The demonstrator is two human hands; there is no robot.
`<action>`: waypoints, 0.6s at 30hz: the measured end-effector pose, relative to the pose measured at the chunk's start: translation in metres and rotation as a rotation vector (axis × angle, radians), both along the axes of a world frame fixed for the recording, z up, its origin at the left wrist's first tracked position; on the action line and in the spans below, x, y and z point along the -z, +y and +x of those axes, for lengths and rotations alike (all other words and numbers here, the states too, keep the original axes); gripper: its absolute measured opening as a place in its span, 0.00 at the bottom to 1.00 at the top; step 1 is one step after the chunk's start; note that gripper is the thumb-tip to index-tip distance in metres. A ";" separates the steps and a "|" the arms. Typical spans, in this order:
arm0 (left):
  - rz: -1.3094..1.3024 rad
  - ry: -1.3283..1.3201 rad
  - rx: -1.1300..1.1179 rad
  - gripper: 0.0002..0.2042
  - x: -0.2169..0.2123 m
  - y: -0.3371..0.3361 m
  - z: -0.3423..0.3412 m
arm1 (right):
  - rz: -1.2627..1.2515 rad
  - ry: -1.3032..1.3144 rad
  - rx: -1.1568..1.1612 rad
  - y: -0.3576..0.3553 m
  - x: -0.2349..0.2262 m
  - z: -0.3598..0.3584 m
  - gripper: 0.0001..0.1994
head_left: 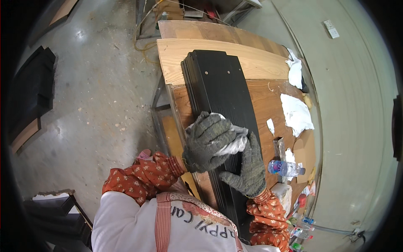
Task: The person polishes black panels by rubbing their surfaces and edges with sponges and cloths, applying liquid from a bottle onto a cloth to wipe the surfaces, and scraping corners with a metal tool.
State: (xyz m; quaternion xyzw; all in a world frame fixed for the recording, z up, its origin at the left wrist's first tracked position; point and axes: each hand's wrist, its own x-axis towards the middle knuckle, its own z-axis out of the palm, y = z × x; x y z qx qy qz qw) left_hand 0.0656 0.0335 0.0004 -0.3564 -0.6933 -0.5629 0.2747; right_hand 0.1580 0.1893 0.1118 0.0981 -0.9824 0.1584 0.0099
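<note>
A stack of long black boards (222,90) lies lengthwise on the wooden worktable, its top face showing a few small round spots near the far end. My left hand (208,140), in a dark grey knit glove, is closed over a crumpled white cloth (233,145) and presses it on the upper board. My right hand (248,170), gloved alike, rests on the same board close to the cloth, fingers stretched and thumb apart. Nothing shows in its grip. Patterned orange sleeves cover both forearms.
Right of the boards are a white rag (296,113), a plastic bottle (286,168), a metal block (278,148) and a cardboard piece (304,157). Light wooden boards (252,61) lie across the far end. More black boards (35,86) stand on the left floor. A wall (357,105) runs along the right.
</note>
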 end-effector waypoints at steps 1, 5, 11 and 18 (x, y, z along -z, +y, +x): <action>0.003 -0.010 -0.002 0.27 0.001 -0.002 -0.011 | 0.003 -0.010 -0.002 -0.001 -0.002 0.002 0.51; -0.129 -0.027 -0.055 0.21 -0.005 -0.008 -0.081 | 0.074 -0.106 0.041 -0.004 -0.008 0.001 0.55; 0.215 -0.044 0.140 0.10 -0.033 -0.021 -0.180 | 0.090 -0.115 0.038 -0.003 -0.009 0.001 0.56; 0.302 -0.505 0.063 0.13 -0.018 -0.039 -0.237 | 0.073 -0.066 0.079 0.003 -0.003 -0.001 0.58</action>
